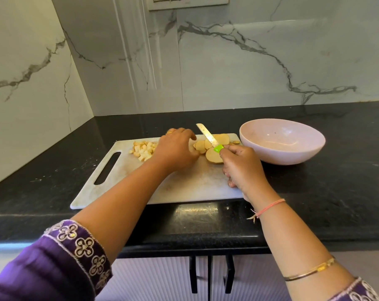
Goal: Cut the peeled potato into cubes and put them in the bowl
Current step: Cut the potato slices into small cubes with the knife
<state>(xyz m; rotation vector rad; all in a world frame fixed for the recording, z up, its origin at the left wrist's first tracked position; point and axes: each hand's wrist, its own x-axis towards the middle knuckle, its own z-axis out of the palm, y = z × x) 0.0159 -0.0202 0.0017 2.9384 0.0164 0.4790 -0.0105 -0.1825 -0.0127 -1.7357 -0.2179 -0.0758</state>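
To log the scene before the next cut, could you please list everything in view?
white plastic cutting board: one, white, on the countertop
pale potato cubes: one pile, cream, board's left part
round potato slices: several, tan, board's far right
green-handled steel knife: one, over the slices
pale pink bowl: one, empty, right of board
black stone countertop: one, under everything
left hand: one, fingers curled at the slices
right hand: one, grips the knife handle

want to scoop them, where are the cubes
Head view: the cubes lie on the left part of the board, beside the left hand.
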